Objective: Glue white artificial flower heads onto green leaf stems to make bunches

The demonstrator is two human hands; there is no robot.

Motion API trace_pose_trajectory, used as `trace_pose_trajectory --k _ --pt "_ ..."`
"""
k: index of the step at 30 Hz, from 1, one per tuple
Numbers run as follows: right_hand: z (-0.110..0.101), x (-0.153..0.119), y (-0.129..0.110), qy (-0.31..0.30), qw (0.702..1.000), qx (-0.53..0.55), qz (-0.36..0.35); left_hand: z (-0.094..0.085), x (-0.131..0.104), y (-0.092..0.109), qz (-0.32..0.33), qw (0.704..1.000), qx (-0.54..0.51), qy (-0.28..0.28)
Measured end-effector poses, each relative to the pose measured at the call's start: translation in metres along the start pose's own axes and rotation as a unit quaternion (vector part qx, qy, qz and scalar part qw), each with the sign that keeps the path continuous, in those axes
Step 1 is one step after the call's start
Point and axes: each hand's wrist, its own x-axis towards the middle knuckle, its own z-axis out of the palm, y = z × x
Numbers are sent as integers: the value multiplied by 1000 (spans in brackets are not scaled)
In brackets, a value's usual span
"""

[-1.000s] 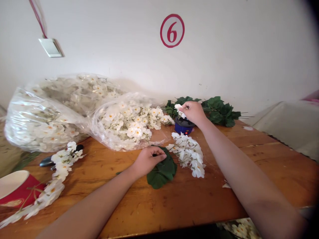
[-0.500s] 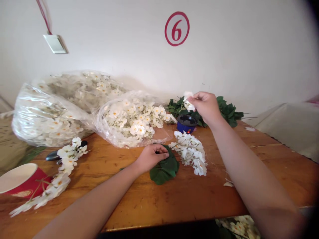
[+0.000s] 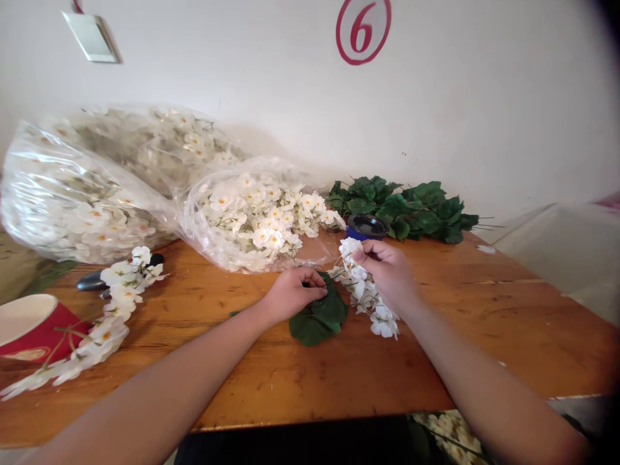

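Dark green, broad and faintly ribbed, a rounded fabric-like leaf cluster is lying near the middle of the brown, glossy wooden table, under the person's left hand. The left forearm is slanting in from the lower left, and the hand is bending palm-down over the leaves, its thumb and fingers curling together and clamping on the top of the cluster.

The right forearm is reaching in from the lower right, with the right hand turning inward and its knuckles facing up. Its grip is pinching a small white blossom between thumb and forefinger, just above a drooping spray of thin-petalled white flowers that is resting beside the leaves.

Behind the right hand, a round blue pot with a black, hollow top is standing before a heap of crinkled green leaves, whose thin dark stems are poking out to the right. Shiny, wrinkled clear plastic bags are bulging with yellow-centred white flowers on the left. Nearer, a long white flower strand is leaning against a smooth red paper tub with a pale rim.
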Motion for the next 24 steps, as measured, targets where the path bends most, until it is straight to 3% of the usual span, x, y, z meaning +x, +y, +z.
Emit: trace_pose_trajectory --k 24 --pt "-5 -2 3 22 999 -35 4 1 1 -1 -7 999 -35 -8"
